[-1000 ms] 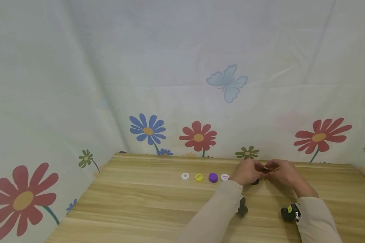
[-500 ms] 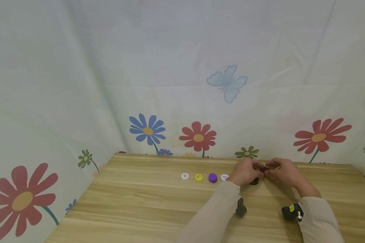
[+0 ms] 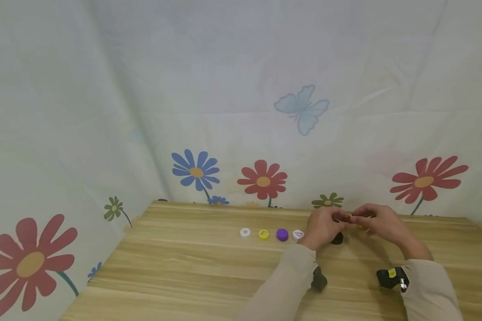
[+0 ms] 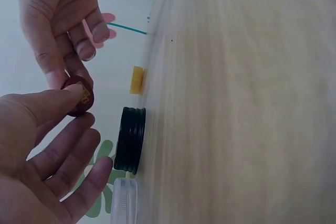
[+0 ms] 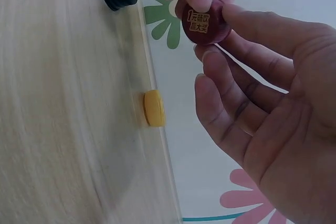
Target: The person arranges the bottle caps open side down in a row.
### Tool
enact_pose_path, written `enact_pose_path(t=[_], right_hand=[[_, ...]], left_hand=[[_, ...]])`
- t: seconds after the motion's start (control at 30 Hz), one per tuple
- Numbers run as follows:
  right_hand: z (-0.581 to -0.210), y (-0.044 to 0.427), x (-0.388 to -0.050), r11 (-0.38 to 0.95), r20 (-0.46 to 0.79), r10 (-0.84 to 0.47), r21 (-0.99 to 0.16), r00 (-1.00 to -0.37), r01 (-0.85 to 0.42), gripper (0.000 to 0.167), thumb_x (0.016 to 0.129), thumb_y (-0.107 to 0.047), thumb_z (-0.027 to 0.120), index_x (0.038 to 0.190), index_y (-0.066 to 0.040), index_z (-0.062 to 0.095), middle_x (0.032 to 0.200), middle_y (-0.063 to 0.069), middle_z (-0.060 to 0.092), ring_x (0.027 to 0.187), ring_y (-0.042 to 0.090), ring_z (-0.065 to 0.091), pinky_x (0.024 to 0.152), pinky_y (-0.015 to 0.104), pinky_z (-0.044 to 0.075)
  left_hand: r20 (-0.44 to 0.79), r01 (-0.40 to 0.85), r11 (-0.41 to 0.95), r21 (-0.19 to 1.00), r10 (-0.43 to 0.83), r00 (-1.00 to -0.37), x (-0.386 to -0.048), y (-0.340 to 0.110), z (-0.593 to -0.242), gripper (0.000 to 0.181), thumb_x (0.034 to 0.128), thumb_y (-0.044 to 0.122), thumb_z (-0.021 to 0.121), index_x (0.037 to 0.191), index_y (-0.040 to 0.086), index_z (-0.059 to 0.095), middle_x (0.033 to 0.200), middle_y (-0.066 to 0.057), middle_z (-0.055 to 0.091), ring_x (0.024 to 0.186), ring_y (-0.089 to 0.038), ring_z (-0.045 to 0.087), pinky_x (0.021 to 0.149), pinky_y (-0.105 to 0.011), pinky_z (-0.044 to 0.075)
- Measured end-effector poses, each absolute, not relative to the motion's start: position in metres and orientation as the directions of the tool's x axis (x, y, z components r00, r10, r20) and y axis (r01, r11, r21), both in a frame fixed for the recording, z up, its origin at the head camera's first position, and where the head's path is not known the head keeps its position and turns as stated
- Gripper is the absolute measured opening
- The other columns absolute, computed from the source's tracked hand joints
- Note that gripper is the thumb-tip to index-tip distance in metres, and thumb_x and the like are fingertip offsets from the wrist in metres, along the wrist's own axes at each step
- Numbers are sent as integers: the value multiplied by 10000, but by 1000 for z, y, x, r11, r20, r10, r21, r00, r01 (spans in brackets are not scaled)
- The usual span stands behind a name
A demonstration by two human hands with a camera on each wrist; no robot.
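Between thumb and fingers, my left hand [image 3: 323, 225] pinches a dark red bottle cap [image 5: 198, 29] with gold lettering on its top. My right hand [image 3: 379, 223] grips the same cap from the other side, thumb and forefinger at its rim. Both hands hold it above the far edge of the table. Below them on the wood lie a black ridged cap [image 4: 130, 140] and a yellow cap [image 5: 155, 108]. The left wrist view also has the side of a whitish cap [image 4: 125, 200] beside the black one.
Left of the hands, a row of caps runs along the wooden table [image 3: 209, 267]: white [image 3: 245, 232], yellow [image 3: 263, 234], purple [image 3: 282, 234] and white with pink print [image 3: 298, 234]. A flowered cloth [image 3: 225, 120] hangs behind the table.
Both hands have risen slightly with the red cap between them, and the right forearm has shifted a little to the right. The caps on the table stay in place.
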State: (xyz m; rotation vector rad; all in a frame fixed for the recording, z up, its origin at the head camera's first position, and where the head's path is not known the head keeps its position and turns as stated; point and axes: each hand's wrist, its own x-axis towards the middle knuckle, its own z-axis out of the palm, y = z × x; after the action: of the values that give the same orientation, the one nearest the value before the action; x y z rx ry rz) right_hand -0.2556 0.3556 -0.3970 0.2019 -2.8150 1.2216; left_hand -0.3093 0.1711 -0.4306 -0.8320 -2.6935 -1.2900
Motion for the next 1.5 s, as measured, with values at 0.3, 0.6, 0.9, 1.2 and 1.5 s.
enact_pose_path(t=[0.3, 0.6, 0.9, 1.2, 1.5], right_hand=[[-401, 354, -242, 645, 106, -116, -748, -988, -156, 363, 1084, -211, 645, 1259, 106, 654, 1109, 201, 717, 919, 305, 688, 719, 379, 625], [-403, 354, -238, 642, 113, -116, -749, -987, -162, 321, 1078, -148, 645, 1268, 111, 651, 1106, 201, 724, 902, 280, 688, 692, 344, 612], [-403, 353, -239, 647, 106, -102, -748, -989, -147, 333, 1103, -134, 590, 1302, 132, 616, 1083, 211, 716, 868, 283, 681, 681, 347, 612], [-401, 350, -245, 633, 97, -96, -763, -991, -136, 365, 1114, -167, 578, 1315, 137, 590, 1094, 216, 740, 856, 290, 681, 672, 346, 603], [-406, 353, -246, 616, 113, -138, -768, -984, -175, 354, 1061, -142, 671, 1320, 95, 620, 1092, 207, 735, 859, 297, 683, 672, 362, 602]], left_hand=[[241, 449, 510, 734, 422, -874, -298, 165, -426, 129, 942, 339, 838, 1055, 276, 832, 895, 220, 721, 858, 48, 626, 761, -165, 480], [220, 420, 503, 755, 410, -885, -296, 166, -428, 168, 956, 380, 817, 1061, 251, 840, 954, 206, 731, 930, 30, 641, 789, -187, 507], [254, 473, 463, 750, 460, -851, -297, 163, -425, 175, 979, 287, 802, 1153, 270, 810, 924, 192, 748, 872, 63, 639, 729, -135, 487], [294, 533, 457, 712, 495, -817, -304, 159, -426, 273, 937, 173, 844, 1201, 227, 798, 929, 150, 774, 815, 115, 621, 726, -86, 443], [284, 533, 494, 687, 493, -822, -304, 159, -425, 262, 930, 219, 856, 1186, 252, 810, 896, 187, 757, 797, 123, 606, 724, -91, 435]])
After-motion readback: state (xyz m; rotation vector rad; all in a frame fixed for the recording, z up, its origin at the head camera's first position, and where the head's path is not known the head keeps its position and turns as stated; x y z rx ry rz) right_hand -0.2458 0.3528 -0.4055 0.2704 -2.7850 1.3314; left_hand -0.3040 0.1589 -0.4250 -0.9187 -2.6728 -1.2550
